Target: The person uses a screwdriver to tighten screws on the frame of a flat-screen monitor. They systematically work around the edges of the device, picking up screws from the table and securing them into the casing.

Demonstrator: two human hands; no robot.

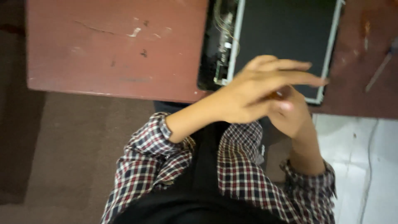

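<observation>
Head view: the left hand (265, 89) lies flat, fingers stretched out, across the right hand (290, 110), which is curled below it; whether either grips anything cannot be told. Both hover over the near edge of a dismantled dark screen panel (286, 37) on the reddish bench (112, 49).

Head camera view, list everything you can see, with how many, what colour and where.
Table: one, reddish-brown, scuffed, across the top.
Opened screen panel: one, dark with a pale frame, on the table at upper middle, circuit strip bared along its left edge.
Thin rod-like tool: one, grey, on the table at far right; blurred.
Floor: brown at left, pale at right.
Checked sleeves: two, red, white and dark.
Left hand: fingers stretched over the panel, overlapping the right hand.
Right hand: beneath the left; grip unclear.
</observation>
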